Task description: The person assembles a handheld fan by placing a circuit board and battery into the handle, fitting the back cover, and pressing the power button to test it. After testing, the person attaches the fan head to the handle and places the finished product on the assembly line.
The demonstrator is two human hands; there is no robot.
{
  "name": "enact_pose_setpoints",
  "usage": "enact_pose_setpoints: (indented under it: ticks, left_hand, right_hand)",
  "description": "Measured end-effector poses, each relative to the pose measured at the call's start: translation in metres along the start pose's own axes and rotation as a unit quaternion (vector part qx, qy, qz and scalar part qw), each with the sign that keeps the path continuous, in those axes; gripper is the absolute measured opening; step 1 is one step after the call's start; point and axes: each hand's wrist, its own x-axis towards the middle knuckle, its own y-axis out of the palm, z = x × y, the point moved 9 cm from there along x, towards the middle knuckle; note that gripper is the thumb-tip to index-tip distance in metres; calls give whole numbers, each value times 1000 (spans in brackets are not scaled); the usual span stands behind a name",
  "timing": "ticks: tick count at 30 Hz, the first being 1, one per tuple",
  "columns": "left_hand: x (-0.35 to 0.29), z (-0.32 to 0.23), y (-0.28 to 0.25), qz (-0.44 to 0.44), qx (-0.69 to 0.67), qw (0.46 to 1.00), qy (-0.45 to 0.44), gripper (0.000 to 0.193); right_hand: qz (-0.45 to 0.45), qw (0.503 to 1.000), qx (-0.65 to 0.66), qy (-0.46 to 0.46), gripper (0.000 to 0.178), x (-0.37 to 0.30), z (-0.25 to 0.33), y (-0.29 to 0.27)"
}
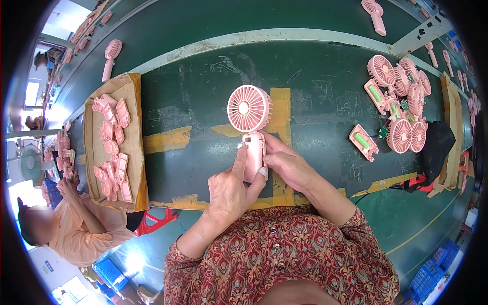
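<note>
A pink handheld fan [249, 108] is upright in front of me, its round grille at the far end and its handle toward me. My left hand [230, 187] is closed on the near-left part of the handle, thumb near its lower end and index finger along its left edge. My right hand [291, 165] grips the handle from the right, fingers partly hidden behind it. A small dark window shows near the top of the handle.
At left, a cardboard tray [136, 152] holds several pink casing pieces [109, 129]. At right lie several opened pink fans [401, 133] with green parts, and a black cloth [438, 150]. A conveyor [213, 20] carrying fans runs beyond the green table. Another person [76, 229] sits at left.
</note>
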Motion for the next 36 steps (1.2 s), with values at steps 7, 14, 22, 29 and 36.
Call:
enact_pose_setpoints:
  ticks: [7,14,22,29,36]
  left_hand:
    - [-2,-1,7,25,0,999,30,64]
    - [-3,-2,12,41,-13,997,57,71]
    - [-9,-6,20,20,34,995,93,72]
    - [5,31,32,87,-361,925,-76,41]
    - [12,-1,18,116,-277,953,29,38]
  right_hand:
    - [22,1000,-16,8,66,-2,1,4]
    - [24,999,-31,5,67,-3,2,7]
    - [-95,995,-44,-8,34,-6,-5,-9]
    - [-54,993,61,-90,39,-8,10,-6]
    - [-53,992,39,-110,42,-20,25,3]
